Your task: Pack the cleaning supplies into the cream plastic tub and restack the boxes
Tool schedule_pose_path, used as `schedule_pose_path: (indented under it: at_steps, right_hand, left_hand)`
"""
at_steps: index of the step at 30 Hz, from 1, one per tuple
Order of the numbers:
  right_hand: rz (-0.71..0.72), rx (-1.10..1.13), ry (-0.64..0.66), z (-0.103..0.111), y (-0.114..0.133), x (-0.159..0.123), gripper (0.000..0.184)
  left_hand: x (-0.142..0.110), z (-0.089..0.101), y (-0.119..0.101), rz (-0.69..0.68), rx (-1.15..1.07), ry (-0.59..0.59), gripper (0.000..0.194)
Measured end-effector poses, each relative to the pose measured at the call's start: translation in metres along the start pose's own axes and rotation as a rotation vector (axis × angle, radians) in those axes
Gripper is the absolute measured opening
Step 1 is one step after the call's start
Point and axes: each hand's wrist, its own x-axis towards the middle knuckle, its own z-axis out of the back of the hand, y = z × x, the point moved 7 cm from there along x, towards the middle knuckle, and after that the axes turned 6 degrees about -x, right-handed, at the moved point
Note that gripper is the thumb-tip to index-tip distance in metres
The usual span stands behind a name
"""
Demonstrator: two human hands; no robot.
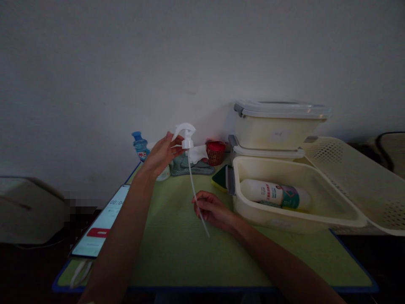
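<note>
My left hand (164, 153) holds a white trigger spray head (187, 142) above the table, its fingers closed at the trigger side. From the spray head a long thin clear tube (192, 179) hangs down, slanting to the right. Lower down, my right hand (212, 210) has its fingers curled at the tube, which runs across the fingertips. The tube's free end sticks out below that hand. Behind my left hand stands a container (163, 174), mostly hidden by the hand and wrist.
A blue bottle (141, 145), grey-green cloth (193, 167) and red woven basket (216, 153) stand by the wall. At right are a cream bin (300, 220) holding a white bottle (274, 193), a sponge (220, 179), stacked lidded boxes (268, 131) and a perforated basket (357, 175). A phone (100, 223) lies left.
</note>
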Motion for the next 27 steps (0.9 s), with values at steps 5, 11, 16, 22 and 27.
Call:
schedule_pose_path:
  at_steps: [5, 11, 16, 22, 27]
  right_hand:
    - [-0.005, 0.010, -0.030, 0.003, -0.002, 0.000, 0.026]
    - [-0.004, 0.036, -0.054, 0.008, -0.004, 0.001, 0.031]
    - [-0.007, 0.075, -0.102, 0.014, -0.004, 0.001, 0.029]
    - [-0.006, 0.126, -0.151, 0.018, -0.006, 0.002, 0.030]
    - [-0.007, 0.135, -0.161, 0.018, -0.006, 0.003, 0.031]
  left_hand:
    - [-0.003, 0.006, -0.013, -0.058, 0.035, -0.070, 0.026]
    - [-0.008, 0.011, -0.038, -0.209, 0.195, -0.013, 0.031]
    - [-0.017, 0.018, -0.054, -0.194, 0.422, 0.028, 0.031]
    - [-0.034, 0.018, -0.085, -0.316, 0.904, -0.023, 0.019]
    - [-0.035, 0.016, -0.086, -0.297, 1.187, 0.021, 0.022]
